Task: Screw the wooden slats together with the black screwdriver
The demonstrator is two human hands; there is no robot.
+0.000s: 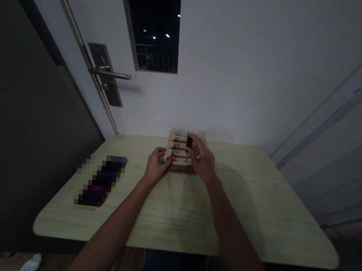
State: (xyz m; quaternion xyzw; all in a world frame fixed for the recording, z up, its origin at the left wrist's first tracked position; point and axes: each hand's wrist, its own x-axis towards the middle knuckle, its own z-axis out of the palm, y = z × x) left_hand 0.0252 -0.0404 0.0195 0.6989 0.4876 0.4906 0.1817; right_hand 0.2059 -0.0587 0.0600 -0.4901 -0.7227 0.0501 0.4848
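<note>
A light wooden assembly [179,145] of parallel slats with curved end pieces sits near the table's far edge, a darker base showing at its front. My left hand [157,164] is closed around the near left corner of this assembly, thumb along its front. Over the assembly's right part, my right hand [201,159] pinches a small tool with a black block-like handle [189,141] between thumb and fingers. A thin metallic shaft below the handle reaches down to the nearest slats. The right fingers hide part of the assembly's right end.
The pale wood-grain table [249,220] stands against a white door with a metal handle [112,75] and a dark window [158,25]. A dark, pixelated flat object [103,181] lies on the table's left side. Something white [31,263] lies on the floor, lower left.
</note>
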